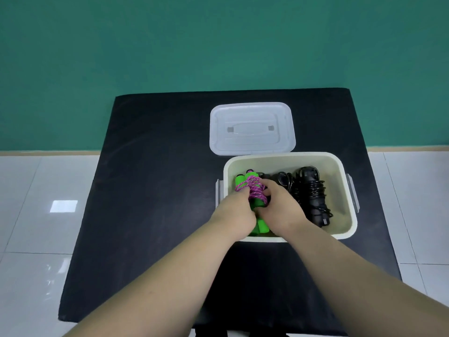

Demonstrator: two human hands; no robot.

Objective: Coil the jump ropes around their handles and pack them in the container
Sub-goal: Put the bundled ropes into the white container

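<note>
The left hand [233,215] and right hand [279,207] grip with curled fingers the green jump rope [255,190] inside the container [286,158]. Black ropes [313,193] crowd its right side, and the lid [252,128] lies just behind.

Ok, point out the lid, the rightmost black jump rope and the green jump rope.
lid [252,113]: head view, flat panel above its handle.
rightmost black jump rope [313,189]: head view, coils wound round its handles.
green jump rope [254,189]: head view, pink cord wrapped round the green handles.
</note>
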